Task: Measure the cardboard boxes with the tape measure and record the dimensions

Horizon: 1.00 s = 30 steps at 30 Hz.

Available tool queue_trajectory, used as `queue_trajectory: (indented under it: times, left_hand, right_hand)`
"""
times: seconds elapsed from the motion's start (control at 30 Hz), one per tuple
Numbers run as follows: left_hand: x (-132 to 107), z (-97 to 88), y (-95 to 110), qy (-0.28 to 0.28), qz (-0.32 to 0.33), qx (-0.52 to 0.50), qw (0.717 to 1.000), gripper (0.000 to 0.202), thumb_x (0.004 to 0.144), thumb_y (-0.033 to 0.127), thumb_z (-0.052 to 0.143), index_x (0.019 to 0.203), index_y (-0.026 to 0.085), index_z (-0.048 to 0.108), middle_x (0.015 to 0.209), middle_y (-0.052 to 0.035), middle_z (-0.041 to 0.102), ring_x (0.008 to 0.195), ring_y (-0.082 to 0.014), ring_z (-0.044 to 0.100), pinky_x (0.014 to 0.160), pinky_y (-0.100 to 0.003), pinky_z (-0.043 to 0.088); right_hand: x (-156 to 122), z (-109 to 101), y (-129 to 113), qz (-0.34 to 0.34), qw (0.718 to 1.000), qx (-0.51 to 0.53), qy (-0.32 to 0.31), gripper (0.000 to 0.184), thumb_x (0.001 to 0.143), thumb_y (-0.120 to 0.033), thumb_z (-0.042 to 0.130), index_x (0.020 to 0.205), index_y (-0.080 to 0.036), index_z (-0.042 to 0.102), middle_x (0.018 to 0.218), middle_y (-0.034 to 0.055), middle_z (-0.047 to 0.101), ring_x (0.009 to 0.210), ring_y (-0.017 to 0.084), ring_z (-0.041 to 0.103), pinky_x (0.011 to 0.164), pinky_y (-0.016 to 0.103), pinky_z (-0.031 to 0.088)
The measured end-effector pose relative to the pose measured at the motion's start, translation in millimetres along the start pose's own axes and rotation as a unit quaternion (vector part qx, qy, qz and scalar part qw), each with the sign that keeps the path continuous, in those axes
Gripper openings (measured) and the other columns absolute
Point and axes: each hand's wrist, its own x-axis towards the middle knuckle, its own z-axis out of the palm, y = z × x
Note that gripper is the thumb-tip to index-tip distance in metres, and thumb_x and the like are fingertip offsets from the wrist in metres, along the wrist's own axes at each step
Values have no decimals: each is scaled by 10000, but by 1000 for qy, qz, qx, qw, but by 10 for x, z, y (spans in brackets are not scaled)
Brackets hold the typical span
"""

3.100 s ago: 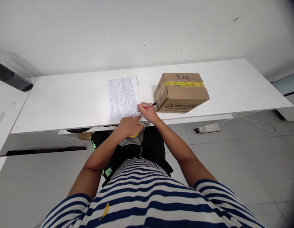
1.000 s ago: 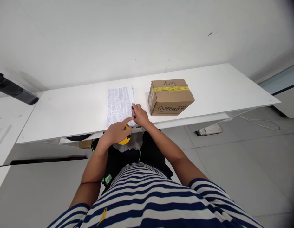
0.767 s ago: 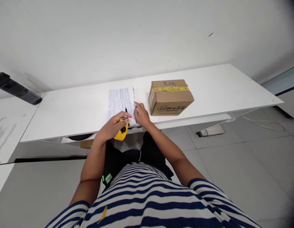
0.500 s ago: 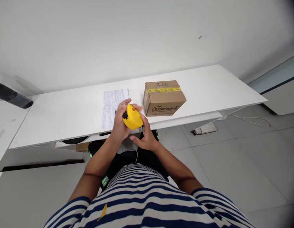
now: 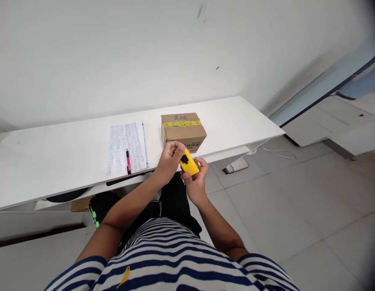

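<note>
In the head view, a yellow tape measure [image 5: 191, 166] with a black part on its side is held between my two hands above the desk's front edge. My left hand [image 5: 168, 162] pinches its upper left end, thumb on top. From the lower right, my right hand [image 5: 197, 186] grips it between thumb and fingers. Just behind them sits a cardboard box [image 5: 173, 133] with yellow tape across its top; my left fingers overlap its lower front in view, and I cannot tell if they touch.
Sheets of handwritten paper [image 5: 122, 141] lie on the white desk [image 5: 68, 145], with a red and black pen [image 5: 128, 162] on them. Below the desk, a flat light-coloured object [image 5: 237, 165] and a white cable [image 5: 278, 153] lie on the tiled floor.
My view has swung right. Both hands have turned the tape measure, so its black part faces up, and my right hand has closed on it. The pen on the paper now shows.
</note>
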Motion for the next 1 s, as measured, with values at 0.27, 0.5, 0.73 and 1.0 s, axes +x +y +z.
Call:
queue_trajectory:
  times: [0.27,0.5,0.73,1.0]
  left_hand:
    - [-56,-229,193,-45,-48,6,998,420,766,463,785,792,201,458,903,-13,651,902,-146,637,808,-272,472]
    - [-133,-431,185,-48,-47,139,988,454,792,562,739,763,202,464,808,19,575,702,-97,513,668,-242,398]
    - [-176,-737,262,-149,-114,107,976,519,745,652,765,784,196,521,709,33,530,624,-89,456,604,-249,354]
    - [198,-1087,460,-54,-105,13,993,461,669,369,878,752,212,452,586,100,403,503,-44,332,555,-224,358]
  right_hand:
    - [24,-27,-65,-46,997,65,-10,832,683,-706,799,1240,-371,281,1204,83,648,1031,235,685,827,386,573]
    - [-25,-18,-2,-73,994,84,-19,848,673,-636,844,1273,-372,306,1169,70,632,1038,232,668,881,411,567]
    - [-2,14,-26,-59,991,106,-59,861,648,-604,867,1282,-394,324,1139,63,662,988,251,682,822,428,578]
    - [849,-545,-195,10,993,77,85,761,633,-597,858,1207,-313,447,875,-6,674,713,165,635,674,314,530]
